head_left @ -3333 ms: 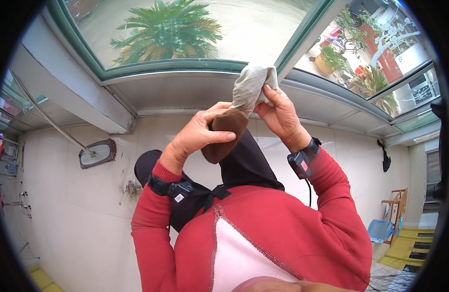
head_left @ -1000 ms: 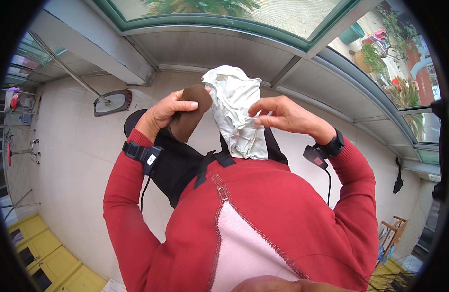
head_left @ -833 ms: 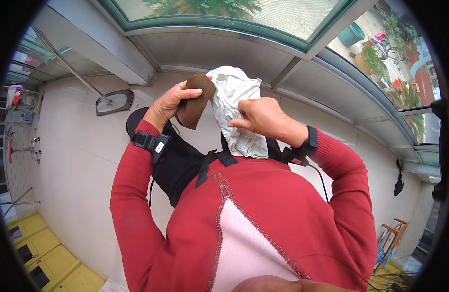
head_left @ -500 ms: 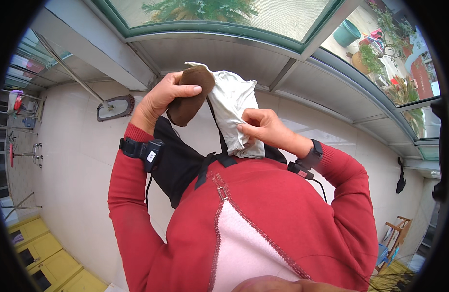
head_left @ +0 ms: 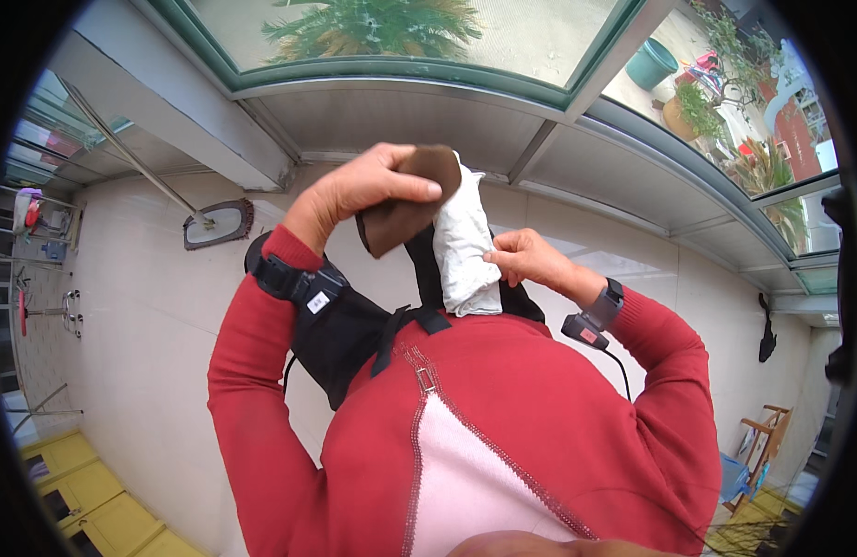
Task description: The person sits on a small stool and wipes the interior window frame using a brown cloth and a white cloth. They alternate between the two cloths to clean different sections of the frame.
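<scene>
My left hand (head_left: 363, 186) grips a brown, curved piece (head_left: 402, 221) with a rounded end, its thumb laid across the face. A wrinkled white, soft, cloth-like piece (head_left: 463, 246) hangs against the brown piece and reaches down to my waist. Whether the two are joined I cannot tell. At the white piece's right edge, my right hand (head_left: 537, 264) pinches the material between thumb and curled fingers. Both are held over my lap and dark trousers (head_left: 340, 320).
A flat mop (head_left: 218, 224) leans at the left against a pillar. Ahead is a low panelled wall with windows (head_left: 428, 121). Yellow cabinets (head_left: 94, 501) stand at the lower left, a wooden chair (head_left: 766, 446) at the lower right. A dark object (head_left: 767, 330) lies at the right.
My left hand has moved right with the brown piece, turning it. The white piece has become narrower, more folded together. My right hand has shifted slightly right and down, still pinching its edge.
</scene>
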`<state>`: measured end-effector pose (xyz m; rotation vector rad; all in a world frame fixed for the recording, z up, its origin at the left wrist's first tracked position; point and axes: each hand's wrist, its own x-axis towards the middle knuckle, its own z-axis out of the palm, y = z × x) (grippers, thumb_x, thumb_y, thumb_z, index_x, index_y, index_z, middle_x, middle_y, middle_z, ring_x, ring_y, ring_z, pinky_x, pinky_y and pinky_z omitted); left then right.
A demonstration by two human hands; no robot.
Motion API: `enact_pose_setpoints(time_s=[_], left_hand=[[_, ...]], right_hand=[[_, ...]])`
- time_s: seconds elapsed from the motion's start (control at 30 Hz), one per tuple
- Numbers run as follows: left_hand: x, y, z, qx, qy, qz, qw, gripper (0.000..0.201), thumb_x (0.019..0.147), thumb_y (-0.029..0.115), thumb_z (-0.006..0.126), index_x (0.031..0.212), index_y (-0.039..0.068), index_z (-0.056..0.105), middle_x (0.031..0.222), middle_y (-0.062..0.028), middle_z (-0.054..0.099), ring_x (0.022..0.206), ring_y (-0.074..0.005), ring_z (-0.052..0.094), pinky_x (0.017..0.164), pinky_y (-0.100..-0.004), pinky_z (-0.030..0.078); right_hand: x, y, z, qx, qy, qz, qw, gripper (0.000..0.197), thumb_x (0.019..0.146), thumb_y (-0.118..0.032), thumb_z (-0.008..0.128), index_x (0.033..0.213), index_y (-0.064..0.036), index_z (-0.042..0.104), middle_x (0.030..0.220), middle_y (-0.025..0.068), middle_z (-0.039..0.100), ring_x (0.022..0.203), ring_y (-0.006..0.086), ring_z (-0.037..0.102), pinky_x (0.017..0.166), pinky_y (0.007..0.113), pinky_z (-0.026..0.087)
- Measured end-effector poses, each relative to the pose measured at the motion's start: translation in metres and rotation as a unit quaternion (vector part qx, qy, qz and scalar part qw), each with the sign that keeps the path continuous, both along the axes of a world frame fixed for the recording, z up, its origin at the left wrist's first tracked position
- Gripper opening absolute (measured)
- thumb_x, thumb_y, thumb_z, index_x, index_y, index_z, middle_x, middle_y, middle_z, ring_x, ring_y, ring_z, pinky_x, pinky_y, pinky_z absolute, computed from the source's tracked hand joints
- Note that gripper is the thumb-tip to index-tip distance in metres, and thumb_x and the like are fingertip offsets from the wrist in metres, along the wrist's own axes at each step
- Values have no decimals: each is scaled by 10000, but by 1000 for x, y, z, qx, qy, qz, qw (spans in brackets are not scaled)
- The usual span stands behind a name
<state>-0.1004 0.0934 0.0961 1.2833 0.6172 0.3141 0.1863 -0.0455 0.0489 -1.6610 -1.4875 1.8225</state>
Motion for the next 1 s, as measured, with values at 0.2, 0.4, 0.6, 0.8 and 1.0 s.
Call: enact_pose_setpoints(time_s=[0.2, 0.4, 0.6, 0.8, 1.0], left_hand=[[1, -13, -26, -69, 32, -53, 996, 589, 831, 240, 783, 1336, -5, 603, 1291, -78, 653, 1166, -170, 592, 1056, -313, 432], [-11, -19, -28, -166, -84, -53, 981, 528, 858, 194, 748, 1316, -21, 600, 1245, -105, 667, 1119, -179, 625, 1001, -310, 487], [-22, -22, -42, -200, -106, -5, 974, 563, 862, 214, 722, 1338, -41, 562, 1319, -135, 632, 1200, -212, 600, 1081, -322, 429], [-42, -18, -27, -169, -93, 193, 962, 517, 901, 235, 663, 1327, -41, 568, 1298, -151, 636, 1189, -187, 595, 1059, -306, 439], [-12, -41, -10, -10, -73, 62, 995, 571, 876, 182, 709, 1404, 26, 559, 1303, -44, 622, 1148, -127, 570, 1040, -291, 433]], right_hand=[[20, -5, 30, 541, -148, 142, 815, 659, 798, -109, 770, 1395, -191, 501, 1388, 112, 506, 1230, 292, 558, 999, 400, 508], [0, -5, 18, 614, -181, 379, 668, 524, 841, -107, 680, 1342, -209, 565, 1452, 1, 514, 1381, 238, 441, 1176, 468, 322], [-22, 18, 17, 341, 106, 56, 932, 290, 937, -69, 617, 1226, -70, 610, 1124, 64, 686, 1041, 214, 649, 912, 333, 503], [-33, 81, 15, 50, 122, -92, 987, 416, 987, -294, 631, 1243, 32, 595, 1105, 98, 671, 998, 162, 635, 832, 344, 527], [-26, 87, 0, -14, 159, -119, 980, 345, 968, -299, 645, 1155, -11, 613, 1034, 70, 656, 935, 166, 643, 776, 339, 541]])
